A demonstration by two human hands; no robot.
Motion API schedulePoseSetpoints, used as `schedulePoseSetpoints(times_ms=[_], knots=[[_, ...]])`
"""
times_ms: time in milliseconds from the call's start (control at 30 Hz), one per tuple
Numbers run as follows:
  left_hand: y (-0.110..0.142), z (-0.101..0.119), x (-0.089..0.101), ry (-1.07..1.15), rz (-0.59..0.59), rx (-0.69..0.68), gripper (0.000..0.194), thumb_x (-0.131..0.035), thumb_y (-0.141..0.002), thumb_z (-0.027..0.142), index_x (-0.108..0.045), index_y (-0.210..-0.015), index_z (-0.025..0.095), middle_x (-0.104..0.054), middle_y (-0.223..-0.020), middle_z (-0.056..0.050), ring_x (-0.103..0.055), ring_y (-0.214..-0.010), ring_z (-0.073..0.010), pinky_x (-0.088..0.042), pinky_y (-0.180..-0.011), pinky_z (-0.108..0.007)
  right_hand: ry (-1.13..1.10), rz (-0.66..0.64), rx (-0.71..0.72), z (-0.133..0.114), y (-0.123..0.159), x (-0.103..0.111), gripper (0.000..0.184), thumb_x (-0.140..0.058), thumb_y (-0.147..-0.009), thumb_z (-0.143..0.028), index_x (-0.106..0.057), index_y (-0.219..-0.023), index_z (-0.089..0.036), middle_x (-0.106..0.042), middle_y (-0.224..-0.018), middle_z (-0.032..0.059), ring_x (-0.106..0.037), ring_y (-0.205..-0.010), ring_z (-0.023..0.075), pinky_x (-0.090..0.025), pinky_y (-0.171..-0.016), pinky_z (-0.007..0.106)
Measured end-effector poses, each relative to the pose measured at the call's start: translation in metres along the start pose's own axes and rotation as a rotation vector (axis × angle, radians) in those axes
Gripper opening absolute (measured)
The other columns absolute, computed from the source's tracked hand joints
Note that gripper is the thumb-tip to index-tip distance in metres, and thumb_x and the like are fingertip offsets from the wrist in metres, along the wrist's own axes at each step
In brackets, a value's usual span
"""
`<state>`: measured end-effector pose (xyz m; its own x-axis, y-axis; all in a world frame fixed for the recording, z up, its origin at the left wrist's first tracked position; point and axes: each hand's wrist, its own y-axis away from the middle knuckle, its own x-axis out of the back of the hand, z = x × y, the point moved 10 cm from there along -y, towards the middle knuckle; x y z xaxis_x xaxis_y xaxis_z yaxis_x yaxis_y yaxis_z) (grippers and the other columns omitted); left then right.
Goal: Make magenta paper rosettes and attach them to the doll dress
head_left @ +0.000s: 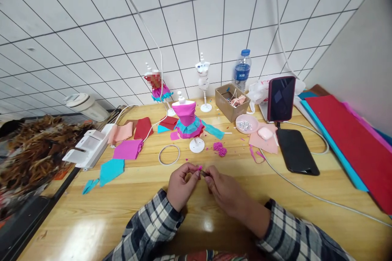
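Observation:
My left hand (183,183) is closed in a pinch on a small magenta piece (200,168), perhaps paper or fabric. Closed as well, my right hand (225,191) grips a small dark metal tool (203,173) whose tip meets the magenta piece; its handle is hidden in the fingers. Just beyond the hands stands a miniature dress form (197,145) in a magenta bodice (184,113) with a ruffled turquoise and magenta skirt (189,127). Right of its base lie crumpled magenta rosettes (219,149). A pale ring (169,155) lies flat to the left.
Behind are a bare white dress form (203,75), a dressed one (159,89), a cardboard box (232,104) and a water bottle (242,69). Right: a pink bead dish (246,124), phones (297,151), a trailing cable (306,193). Left: coloured sheets (128,149) and a power strip (88,149).

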<state>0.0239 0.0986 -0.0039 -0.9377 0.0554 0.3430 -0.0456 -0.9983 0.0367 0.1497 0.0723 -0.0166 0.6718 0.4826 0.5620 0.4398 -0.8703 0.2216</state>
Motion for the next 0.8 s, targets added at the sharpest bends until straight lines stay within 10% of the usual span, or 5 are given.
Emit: schedulePoseSetpoints(times_ms=[800], knots=[[0.006, 0.016, -0.002, -0.13, -0.05, -0.116, 0.015, -0.061, -0.08, 0.028, -0.066, -0.075, 0.015, -0.07, -0.072, -0.004, -0.063, -0.071, -0.0158, -0.05, -0.072, -0.027, -0.126, 0.067, 0.108, -0.005, -0.001, 0.006, 0.027, -0.031, -0.099, -0.042, -0.048, -0.104, -0.021, -0.067, -0.094, 0.005, -0.061, -0.081, 0.0185, -0.037, -0.069, 0.028]])
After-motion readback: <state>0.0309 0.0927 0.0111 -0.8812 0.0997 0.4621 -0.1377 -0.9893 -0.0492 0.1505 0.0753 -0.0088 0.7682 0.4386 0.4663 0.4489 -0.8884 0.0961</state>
